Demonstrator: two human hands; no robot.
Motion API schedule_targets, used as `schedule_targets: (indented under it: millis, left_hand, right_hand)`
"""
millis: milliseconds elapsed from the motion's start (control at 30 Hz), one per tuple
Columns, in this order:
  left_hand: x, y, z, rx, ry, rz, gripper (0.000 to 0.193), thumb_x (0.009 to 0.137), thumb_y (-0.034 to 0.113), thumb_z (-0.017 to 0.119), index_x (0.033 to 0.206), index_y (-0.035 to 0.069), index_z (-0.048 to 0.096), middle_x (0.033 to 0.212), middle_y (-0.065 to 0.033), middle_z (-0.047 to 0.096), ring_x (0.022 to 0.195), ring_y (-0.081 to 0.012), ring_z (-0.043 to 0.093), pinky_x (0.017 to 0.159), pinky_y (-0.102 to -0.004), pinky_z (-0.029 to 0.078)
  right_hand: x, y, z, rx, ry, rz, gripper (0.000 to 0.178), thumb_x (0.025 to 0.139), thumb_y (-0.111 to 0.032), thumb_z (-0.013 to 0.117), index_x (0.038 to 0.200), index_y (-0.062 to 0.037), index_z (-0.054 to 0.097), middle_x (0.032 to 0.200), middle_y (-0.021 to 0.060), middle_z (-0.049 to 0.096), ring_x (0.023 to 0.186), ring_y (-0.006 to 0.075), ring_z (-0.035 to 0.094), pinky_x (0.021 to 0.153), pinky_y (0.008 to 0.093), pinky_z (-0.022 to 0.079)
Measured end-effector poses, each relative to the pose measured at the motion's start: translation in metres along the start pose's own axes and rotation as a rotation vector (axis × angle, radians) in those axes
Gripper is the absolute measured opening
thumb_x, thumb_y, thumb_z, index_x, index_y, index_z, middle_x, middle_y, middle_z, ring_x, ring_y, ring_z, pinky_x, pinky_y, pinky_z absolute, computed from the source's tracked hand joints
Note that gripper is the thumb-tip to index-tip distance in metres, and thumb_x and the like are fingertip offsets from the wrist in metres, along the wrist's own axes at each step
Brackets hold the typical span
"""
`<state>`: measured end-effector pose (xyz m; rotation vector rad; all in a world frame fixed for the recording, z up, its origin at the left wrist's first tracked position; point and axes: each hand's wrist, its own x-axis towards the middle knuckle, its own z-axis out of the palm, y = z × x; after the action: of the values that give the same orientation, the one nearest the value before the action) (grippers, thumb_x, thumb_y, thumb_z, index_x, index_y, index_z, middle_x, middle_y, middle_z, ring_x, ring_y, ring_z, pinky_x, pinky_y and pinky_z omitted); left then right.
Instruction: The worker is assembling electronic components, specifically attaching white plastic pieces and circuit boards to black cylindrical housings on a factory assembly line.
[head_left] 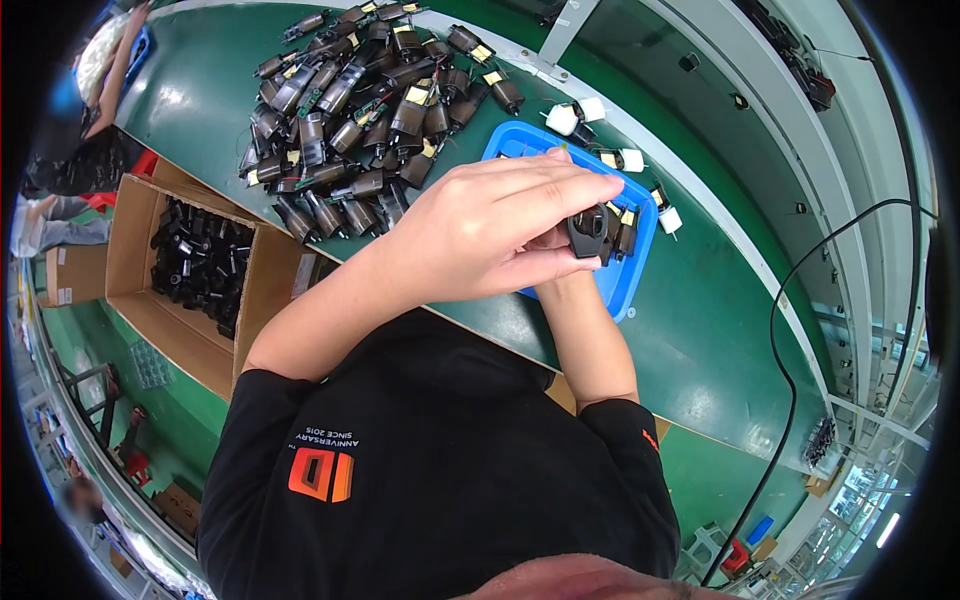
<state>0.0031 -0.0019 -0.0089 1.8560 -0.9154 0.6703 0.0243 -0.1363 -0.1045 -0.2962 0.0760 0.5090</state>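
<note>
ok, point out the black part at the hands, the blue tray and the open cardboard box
Black part (pixel 586 234): head view, exposed end.
Blue tray (pixel 642 240): head view, right rim.
Cardboard box (pixel 134 238): head view, left inner wall.

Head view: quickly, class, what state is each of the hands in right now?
Left hand: closed, holding a black, rounded, plastic-looking part.
Right hand: mostly hidden behind the left; its grip cannot be told.

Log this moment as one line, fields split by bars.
left hand: grips black part | right hand: mostly hidden behind left | blue tray: beneath hands, parts inside | cylinder pile: left of tray
</note>
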Motion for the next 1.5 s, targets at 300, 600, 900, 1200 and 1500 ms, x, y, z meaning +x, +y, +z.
schedule_targets:
  millis: [300, 600, 900, 1200, 1500]
  left_hand:
    - [-0.001, -0.002, -0.007, -0.067, -0.038, 0.001, 0.053, 0.069, 0.016, 0.080, 0.117, 0.003, 0.062, 0.114, -0.0125, 0.067, 0.109, -0.0294, 0.063, 0.093, -0.0387, 0.052]
    - [-0.008, -0.018, -0.024, -0.173, -0.101, -0.095, 0.055, 0.067, 0.007, 0.083, 0.117, 0.002, 0.061, 0.122, -0.0174, 0.064, 0.123, -0.0366, 0.054, 0.100, -0.0436, 0.046]
    - [-0.011, -0.023, -0.034, -0.231, -0.176, -0.272, 0.055, 0.068, 0.002, 0.082, 0.119, 0.000, 0.062, 0.114, -0.0156, 0.068, 0.098, -0.0222, 0.068, 0.085, -0.0321, 0.054]
    - [-0.017, -0.030, -0.040, -0.299, -0.226, -0.321, 0.053, 0.068, 0.003, 0.082, 0.117, -0.001, 0.063, 0.116, -0.0166, 0.067, 0.097, -0.0203, 0.068, 0.086, -0.0302, 0.054]
    - [-0.007, -0.023, -0.031, -0.243, -0.195, -0.307, 0.052, 0.067, 0.005, 0.082, 0.116, 0.001, 0.064, 0.112, -0.0141, 0.068, 0.101, -0.0247, 0.067, 0.088, -0.0334, 0.052]
  right_hand:
    - [-0.004, 0.001, -0.005, -0.084, -0.345, -0.042, 0.033, 0.083, -0.029, 0.067, 0.109, -0.0128, 0.053, 0.098, 0.0062, 0.061, 0.079, 0.0186, 0.063, 0.064, 0.0291, 0.051]
    - [-0.009, -0.027, 0.034, -0.539, -0.433, -0.369, 0.022, 0.088, -0.012, 0.059, 0.106, -0.0011, 0.053, 0.106, 0.0141, 0.060, 0.096, 0.0203, 0.060, 0.084, 0.0346, 0.051]
    - [-0.016, -0.032, 0.051, -0.730, -0.328, -0.493, 0.015, 0.089, -0.002, 0.058, 0.103, 0.0021, 0.056, 0.097, 0.0138, 0.060, 0.071, 0.0137, 0.059, 0.058, 0.0253, 0.050]
    - [-0.017, -0.035, 0.051, -0.943, -0.380, -0.565, 0.011, 0.090, -0.001, 0.057, 0.100, 0.0007, 0.057, 0.098, 0.0132, 0.060, 0.071, 0.0120, 0.058, 0.059, 0.0249, 0.050]
    - [-0.016, -0.042, 0.046, -0.812, -0.349, -0.486, 0.012, 0.090, -0.003, 0.058, 0.101, 0.0004, 0.056, 0.101, 0.0146, 0.060, 0.072, 0.0134, 0.059, 0.060, 0.0261, 0.051]
